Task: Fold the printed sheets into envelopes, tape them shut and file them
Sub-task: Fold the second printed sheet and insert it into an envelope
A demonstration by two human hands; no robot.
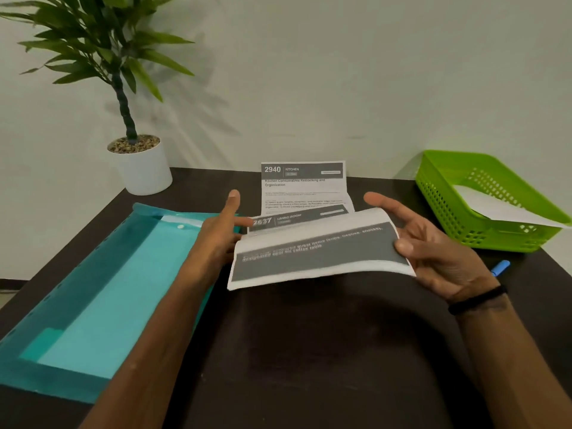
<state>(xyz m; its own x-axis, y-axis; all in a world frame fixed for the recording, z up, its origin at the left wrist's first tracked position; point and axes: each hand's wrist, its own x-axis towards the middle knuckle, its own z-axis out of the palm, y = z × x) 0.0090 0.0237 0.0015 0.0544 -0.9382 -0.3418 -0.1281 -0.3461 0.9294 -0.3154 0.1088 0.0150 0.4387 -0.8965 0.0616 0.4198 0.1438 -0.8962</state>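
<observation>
Grey-banded sheet [318, 252] pinched, apparently, by right hand [433, 246].

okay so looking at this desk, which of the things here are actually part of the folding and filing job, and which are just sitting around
Part of the job:
- printed sheet being folded, held by the left hand and right hand
- second printed sheet behind it
- teal folder
- green basket, with a white paper in it

Just lying about:
- potted plant
- blue pen
</observation>
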